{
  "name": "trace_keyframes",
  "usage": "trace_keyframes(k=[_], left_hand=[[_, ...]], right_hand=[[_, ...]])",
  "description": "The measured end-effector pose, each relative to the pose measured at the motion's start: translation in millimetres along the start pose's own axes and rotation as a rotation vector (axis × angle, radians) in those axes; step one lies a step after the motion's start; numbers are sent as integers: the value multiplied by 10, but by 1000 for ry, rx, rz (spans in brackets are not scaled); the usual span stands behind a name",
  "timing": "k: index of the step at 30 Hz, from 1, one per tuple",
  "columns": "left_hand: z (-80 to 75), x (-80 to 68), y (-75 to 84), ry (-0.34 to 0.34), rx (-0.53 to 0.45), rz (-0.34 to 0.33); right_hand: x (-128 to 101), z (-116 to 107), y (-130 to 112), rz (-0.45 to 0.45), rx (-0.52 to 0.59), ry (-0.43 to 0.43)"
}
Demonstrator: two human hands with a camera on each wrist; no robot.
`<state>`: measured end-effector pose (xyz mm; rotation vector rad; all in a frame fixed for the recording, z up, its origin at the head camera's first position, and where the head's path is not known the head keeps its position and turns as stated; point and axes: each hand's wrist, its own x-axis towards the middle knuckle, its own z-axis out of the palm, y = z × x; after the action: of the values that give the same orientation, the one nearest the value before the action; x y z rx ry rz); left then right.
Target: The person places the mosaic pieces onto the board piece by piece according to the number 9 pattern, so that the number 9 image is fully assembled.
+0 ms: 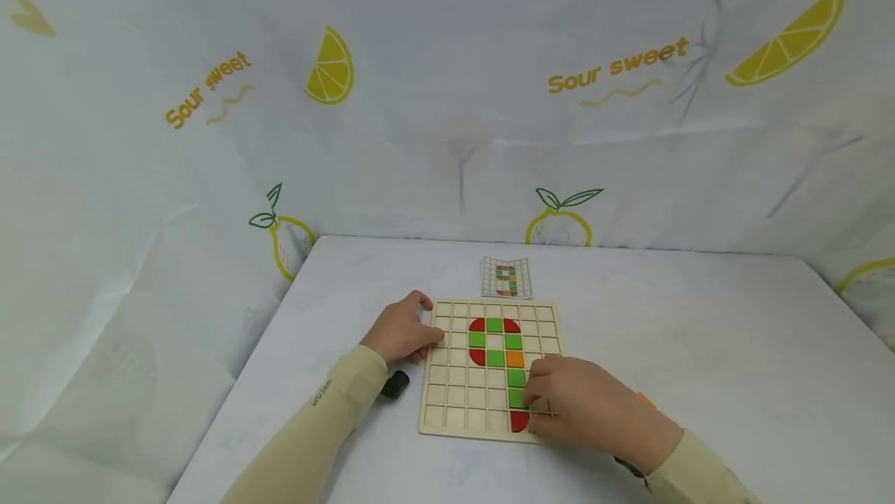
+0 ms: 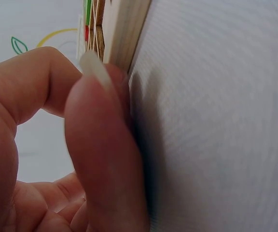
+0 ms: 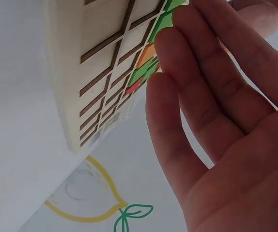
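Note:
A pale wooden grid board (image 1: pixel 447 395) lies on the white table, with colored tiles forming a figure like a 9. Among them are several green tiles (image 1: pixel 494 325), red tiles with a rounded corner (image 1: pixel 519 420) and an orange tile (image 1: pixel 514 359). My left hand (image 1: pixel 400 329) rests at the board's left edge, its fingers loosely bent and touching the side. Over the lower right squares lies my right hand (image 1: pixel 583 403), its fingertips at the green and red tiles. In the right wrist view its fingers (image 3: pixel 163 101) look nearly straight; the hand hides several squares.
Just behind the board lies a small printed card (image 1: pixel 506 277) showing a similar colored grid pattern. Something orange (image 1: pixel 645 399) shows partly past the right wrist. A black device (image 1: pixel 395 385) sits under the left wrist. White cloth (image 1: pixel 419 154) with lemon prints hangs behind the table.

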<state>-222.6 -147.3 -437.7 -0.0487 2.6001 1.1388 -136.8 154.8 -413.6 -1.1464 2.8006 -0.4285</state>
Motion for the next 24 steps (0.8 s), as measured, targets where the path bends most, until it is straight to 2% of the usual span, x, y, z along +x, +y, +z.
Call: trace_keyframes(k=[6,12,15,18,24], left_hand=[[9,24,5,-3,3,-4],[-13,5,-18,6,7,-5],[-22,-31,-20,9,16,-11],[-22,-46,-21,13,22,-20],[2,-29,7,3,16,-18]], right_hand=[[-238,-98,196,167,-11,-18],[-604,-188,478,310,-92,18],[-754,-188,590,384,-99,23],[-858,-180,666,432,-96,8],[-1026,-176,798,463,-105,29]])
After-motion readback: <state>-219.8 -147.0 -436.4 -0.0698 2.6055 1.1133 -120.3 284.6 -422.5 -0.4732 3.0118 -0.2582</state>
